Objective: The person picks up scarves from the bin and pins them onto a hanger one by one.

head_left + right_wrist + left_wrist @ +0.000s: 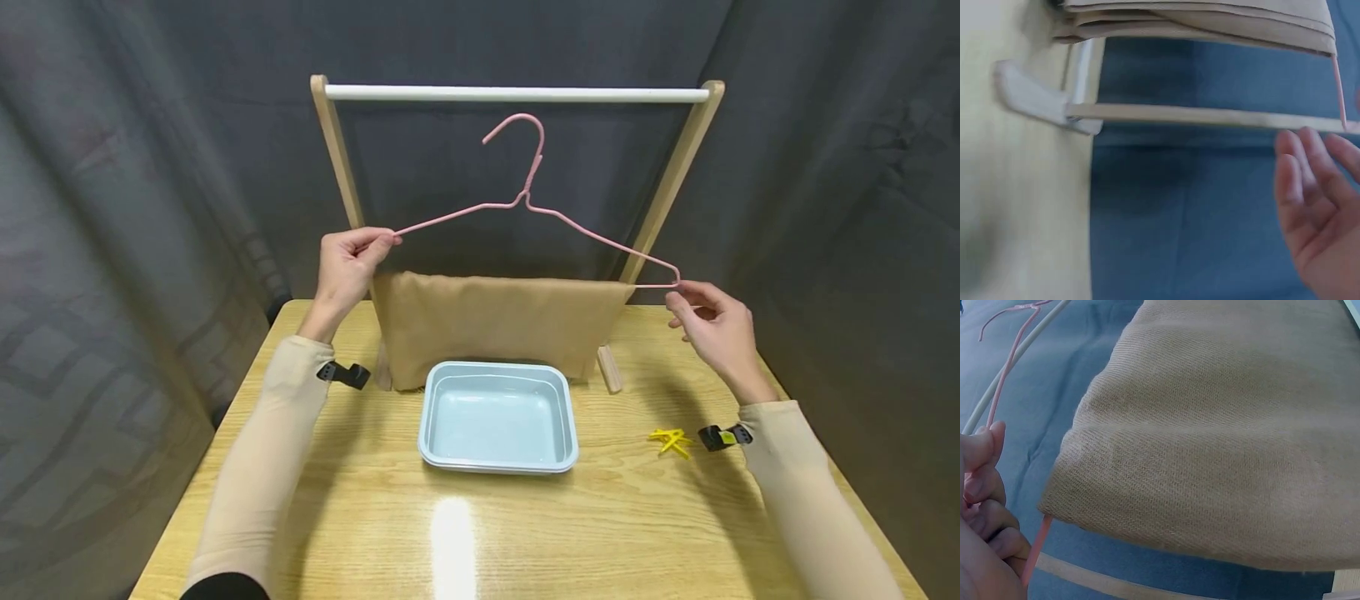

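Note:
A pink wire hanger (pixel 447 218) is held up in front of the rack, its hook at the top. Folded over its bottom bar hangs a tan cloth (pixel 495 321), with stacked layers showing along its edge in the right wrist view. My left hand (pixel 347 265) pinches the hanger's left end between thumb and fingers. In the left wrist view, those curled fingers (pixel 991 515) lie around the wire beside the cloth (pixel 1210 450). At the hanger's right corner, my right hand (pixel 716 329) has its fingertips right at the wire, fingers loosely extended and thumb apart below.
A wooden rack with a white rod (pixel 517 94) stands at the back of the table. Nested light blue trays (pixel 498 467) sit in front of the cloth. Several yellow clothespins (pixel 672 442) lie to the right. Grey curtains (pixel 150 208) surround the table.

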`<state>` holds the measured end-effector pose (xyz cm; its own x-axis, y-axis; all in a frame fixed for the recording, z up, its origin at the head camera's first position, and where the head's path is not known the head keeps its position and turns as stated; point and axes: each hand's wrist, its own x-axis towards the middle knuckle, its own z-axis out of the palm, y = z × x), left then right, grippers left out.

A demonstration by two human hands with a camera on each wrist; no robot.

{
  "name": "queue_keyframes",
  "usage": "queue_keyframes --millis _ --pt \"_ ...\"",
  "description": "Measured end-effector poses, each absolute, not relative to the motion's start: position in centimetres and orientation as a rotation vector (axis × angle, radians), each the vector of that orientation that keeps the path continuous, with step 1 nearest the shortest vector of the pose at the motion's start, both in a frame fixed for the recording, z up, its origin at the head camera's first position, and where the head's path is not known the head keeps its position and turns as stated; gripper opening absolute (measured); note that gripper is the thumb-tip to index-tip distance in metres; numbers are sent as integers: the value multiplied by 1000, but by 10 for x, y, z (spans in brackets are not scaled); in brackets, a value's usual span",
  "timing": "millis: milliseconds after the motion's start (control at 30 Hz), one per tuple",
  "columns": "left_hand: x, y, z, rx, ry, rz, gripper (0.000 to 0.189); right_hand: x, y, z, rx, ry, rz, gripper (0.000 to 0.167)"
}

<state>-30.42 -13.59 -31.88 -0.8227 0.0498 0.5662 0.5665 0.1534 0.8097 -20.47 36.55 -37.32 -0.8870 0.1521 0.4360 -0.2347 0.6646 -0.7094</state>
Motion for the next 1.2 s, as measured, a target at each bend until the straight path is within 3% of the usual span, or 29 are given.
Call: queue_keyframes --millis 167,367,533,867,1200 --pt "-303 -137 -319 -599 -2014 -1714 22 -170 386 -393 100 -2688 1026 42" --pt "-302 -143 -318 -599 -1985 -1726 21 -146 404 -424 211 -2908 944 34" --pt "-298 -148 -318 -572 -2011 -1698 22 -133 404 -452 240 -3032 1041 42" --pt "-298 -150 -322 -562 -2029 -1686 22 -128 391 -481 395 -3052 983 52" --pt "-298 -151 -327 -560 -2016 -1708 22 -128 388 -482 390 -3120 831 47"
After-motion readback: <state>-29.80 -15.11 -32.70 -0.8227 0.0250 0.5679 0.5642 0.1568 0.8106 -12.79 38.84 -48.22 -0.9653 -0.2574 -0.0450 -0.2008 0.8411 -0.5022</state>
